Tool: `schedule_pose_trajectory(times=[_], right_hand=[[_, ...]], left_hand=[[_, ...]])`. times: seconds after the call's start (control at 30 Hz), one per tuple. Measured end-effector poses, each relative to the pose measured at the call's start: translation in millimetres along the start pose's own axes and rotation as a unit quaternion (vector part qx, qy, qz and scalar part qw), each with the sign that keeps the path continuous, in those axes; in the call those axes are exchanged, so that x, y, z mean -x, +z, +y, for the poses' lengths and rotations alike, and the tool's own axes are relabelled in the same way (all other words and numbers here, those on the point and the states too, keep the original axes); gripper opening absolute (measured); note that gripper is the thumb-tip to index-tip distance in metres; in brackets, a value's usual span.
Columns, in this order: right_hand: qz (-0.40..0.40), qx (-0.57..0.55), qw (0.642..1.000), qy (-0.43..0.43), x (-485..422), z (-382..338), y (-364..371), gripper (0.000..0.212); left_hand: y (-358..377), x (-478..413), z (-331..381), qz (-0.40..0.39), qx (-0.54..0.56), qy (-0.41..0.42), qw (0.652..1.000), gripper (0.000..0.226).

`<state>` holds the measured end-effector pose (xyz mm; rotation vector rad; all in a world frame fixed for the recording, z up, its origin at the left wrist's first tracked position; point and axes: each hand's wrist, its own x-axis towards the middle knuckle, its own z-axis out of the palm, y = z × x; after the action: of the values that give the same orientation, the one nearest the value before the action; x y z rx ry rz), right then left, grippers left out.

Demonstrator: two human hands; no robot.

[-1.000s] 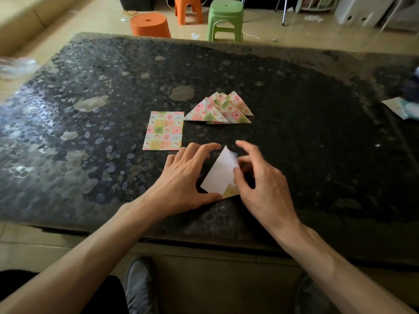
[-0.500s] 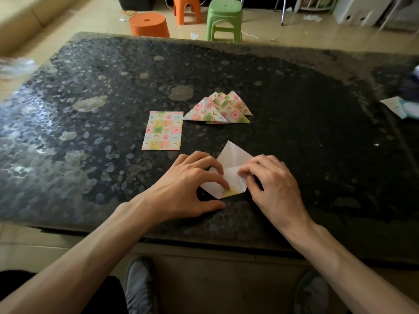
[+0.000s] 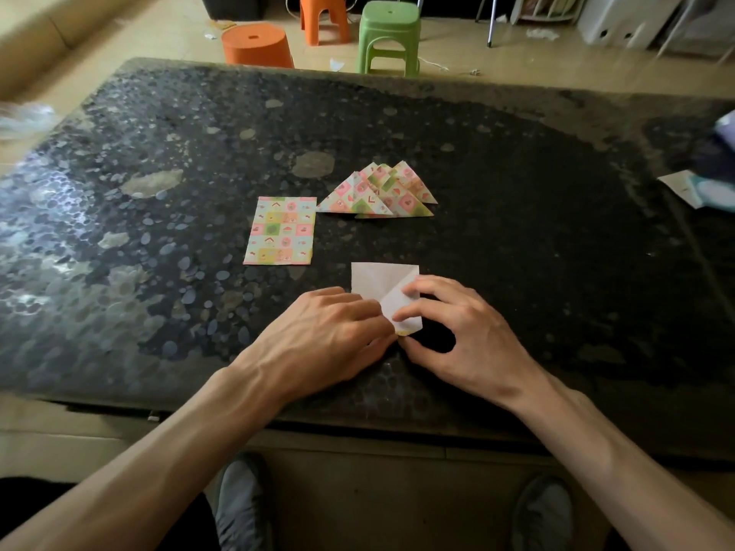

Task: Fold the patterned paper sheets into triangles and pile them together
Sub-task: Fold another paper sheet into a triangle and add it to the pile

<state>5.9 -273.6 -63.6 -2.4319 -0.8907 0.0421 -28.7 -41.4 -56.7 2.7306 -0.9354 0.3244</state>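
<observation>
Paper sheet (image 3: 380,279) sits mid-frame between the hands, left hand (image 3: 322,336) pinching its near corner, right hand (image 3: 461,336) pinching the folded flap.

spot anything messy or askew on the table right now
Only the pile of folded triangles looks untidy. They are fanned out and overlap at angles instead of stacking edge to edge. The flat patterned sheet to its left lies straight, and the half-folded sheet shows no visible tears.
</observation>
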Motion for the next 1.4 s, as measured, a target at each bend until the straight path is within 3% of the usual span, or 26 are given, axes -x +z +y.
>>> schedule_pose_trajectory(times=[0.07, 0.2, 0.3, 0.5, 0.7, 1.4], right_hand=[[0.031, 0.012, 0.999, -0.009, 2.1, 1.0, 1.2, 0.016], [0.044, 0.017, 0.999, -0.003, 3.6, 2.9, 0.2, 0.015], [0.043, 0.011, 0.999, 0.012, 2.8, 4.2, -0.9, 0.014], [0.063, -0.002, 0.996, 0.065, 0.9, 6.4, 1.0, 0.018], [0.058, -0.022, 0.991, 0.120, -3.8, 5.9, 5.2, 0.027], [0.006, 0.018, 0.978, 0.208, -16.6, -12.3, -0.6, 0.019]], left_hand=[[1.5, 0.3, 1.8, 0.012, 0.004, -0.001, 1.000, 0.034], [-1.3, -1.2, 2.7, 0.018, 0.033, -0.016, 0.999, 0.031], [-4.9, -0.9, -2.7, -0.009, 0.094, -0.062, 0.994, 0.022], [-0.9, -4.7, -14.4, -0.036, 0.189, -0.178, 0.965, 0.035], [0.8, -4.7, -20.2, -0.040, 0.128, -0.228, 0.964, 0.057], [10.1, -5.6, -14.7, -0.005, 0.038, -0.302, 0.952, 0.053]])
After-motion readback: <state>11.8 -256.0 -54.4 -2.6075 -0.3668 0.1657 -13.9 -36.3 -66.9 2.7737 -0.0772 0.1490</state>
